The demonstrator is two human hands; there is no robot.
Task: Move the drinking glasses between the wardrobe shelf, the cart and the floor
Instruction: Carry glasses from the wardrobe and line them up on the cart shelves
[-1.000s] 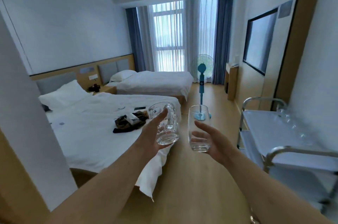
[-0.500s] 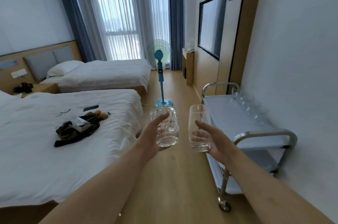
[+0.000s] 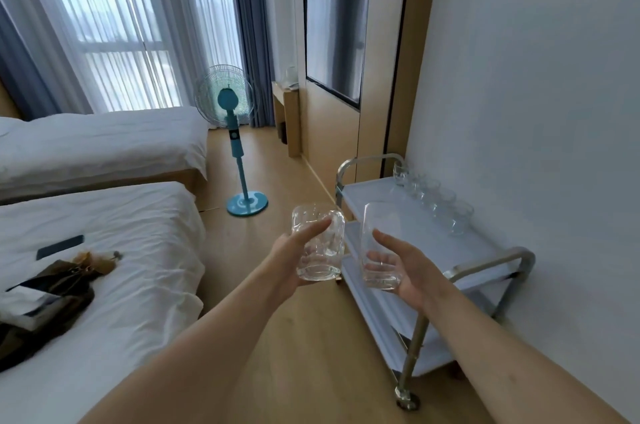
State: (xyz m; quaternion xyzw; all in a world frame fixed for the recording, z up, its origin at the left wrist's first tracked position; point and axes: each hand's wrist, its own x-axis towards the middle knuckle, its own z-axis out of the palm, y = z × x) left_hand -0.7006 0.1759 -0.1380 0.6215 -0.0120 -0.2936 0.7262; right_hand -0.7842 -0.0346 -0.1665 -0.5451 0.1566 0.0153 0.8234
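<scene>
My left hand (image 3: 292,259) grips a clear, ribbed glass mug (image 3: 320,243) and holds it upright in front of me. My right hand (image 3: 403,269) grips a tall smooth drinking glass (image 3: 377,243) just to the right of the mug. Both glasses hang in the air beside the near left corner of a white cart (image 3: 381,212) with steel rails. A row of several clear glasses (image 3: 431,198) stands along the far right edge of the cart's top shelf, next to the wall.
The cart has lower shelves (image 3: 377,306) and a caster (image 3: 407,401). Two white beds (image 3: 131,250) lie to the left, the near one with dark clothes (image 3: 48,299) on it. A teal standing fan (image 3: 230,132) stands on the wooden floor (image 3: 284,337) ahead.
My view has turned right and down, bringing the cart closer and nearer the centre. Both hands keep their grip on the glasses and now sit right beside the cart.
</scene>
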